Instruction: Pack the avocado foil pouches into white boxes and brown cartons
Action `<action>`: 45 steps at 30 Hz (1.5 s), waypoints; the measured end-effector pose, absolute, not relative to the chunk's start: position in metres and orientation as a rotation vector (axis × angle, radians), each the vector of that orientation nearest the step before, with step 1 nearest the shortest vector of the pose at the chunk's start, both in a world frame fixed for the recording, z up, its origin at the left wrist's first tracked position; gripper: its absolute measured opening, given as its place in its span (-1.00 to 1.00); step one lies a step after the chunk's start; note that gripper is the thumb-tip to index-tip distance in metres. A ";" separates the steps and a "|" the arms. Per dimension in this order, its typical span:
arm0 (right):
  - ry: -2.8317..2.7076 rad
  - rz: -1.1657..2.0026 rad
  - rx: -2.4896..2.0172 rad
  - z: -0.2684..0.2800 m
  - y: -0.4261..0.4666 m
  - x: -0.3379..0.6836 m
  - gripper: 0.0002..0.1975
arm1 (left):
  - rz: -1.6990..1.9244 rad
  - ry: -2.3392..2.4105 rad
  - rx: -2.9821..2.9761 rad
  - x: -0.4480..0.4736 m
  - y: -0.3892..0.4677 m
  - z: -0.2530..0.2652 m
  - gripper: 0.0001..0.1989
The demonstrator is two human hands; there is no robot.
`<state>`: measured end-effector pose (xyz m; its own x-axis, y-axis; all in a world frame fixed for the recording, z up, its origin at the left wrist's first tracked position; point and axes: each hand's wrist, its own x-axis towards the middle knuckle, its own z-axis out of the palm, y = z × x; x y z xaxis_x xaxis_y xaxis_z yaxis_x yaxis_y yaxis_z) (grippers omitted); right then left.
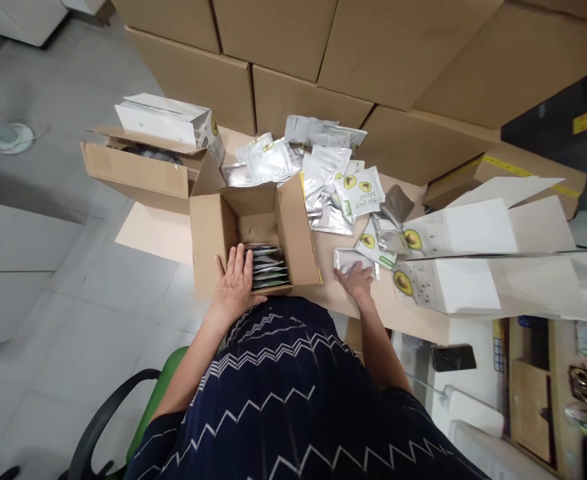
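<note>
— Cardboard box [208, 233] under the left hand [236, 280]?
— Yes, fingers spread flat on its rim; stacked pouches [269, 265] lie just beside the fingertips, inside.
— Right hand [357, 279]?
— Fingers splayed, pressing a silver pouch [346, 259] on the table [413, 320].

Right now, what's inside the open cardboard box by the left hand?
The cardboard box holds a row of pouches standing on edge. The left hand covers their near end; the box bottom is hidden.

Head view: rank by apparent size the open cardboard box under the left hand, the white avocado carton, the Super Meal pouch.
1. Open cardboard box
2. White avocado carton, close to the box, so this order is unsure
3. Super Meal pouch, clearly smallest
</note>
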<state>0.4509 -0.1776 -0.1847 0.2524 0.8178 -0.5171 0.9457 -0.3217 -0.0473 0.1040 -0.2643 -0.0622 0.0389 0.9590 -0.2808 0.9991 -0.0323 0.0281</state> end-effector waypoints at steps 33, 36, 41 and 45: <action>2.922 -0.530 2.365 0.005 -0.101 0.432 -0.65 | -0.322 2.013 2.051 0.108 -0.262 -0.052 0.13; 3.193 -0.903 2.453 0.038 -0.107 0.402 -0.71 | -0.320 2.010 2.027 0.108 -0.261 -0.051 0.13; 3.511 -1.229 1.836 0.051 -0.099 0.333 -0.79 | -0.332 2.004 2.018 0.108 -0.262 -0.049 0.15; 3.288 -0.800 1.346 0.043 -0.095 0.286 -0.71 | -0.333 2.005 2.017 0.109 -0.262 -0.050 0.17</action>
<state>0.2859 -0.0945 0.0434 -0.6211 0.7319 0.2802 0.5214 0.6528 -0.5496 0.1087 -0.2622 -0.0495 0.0116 0.9356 -0.3528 0.9994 0.0002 0.0335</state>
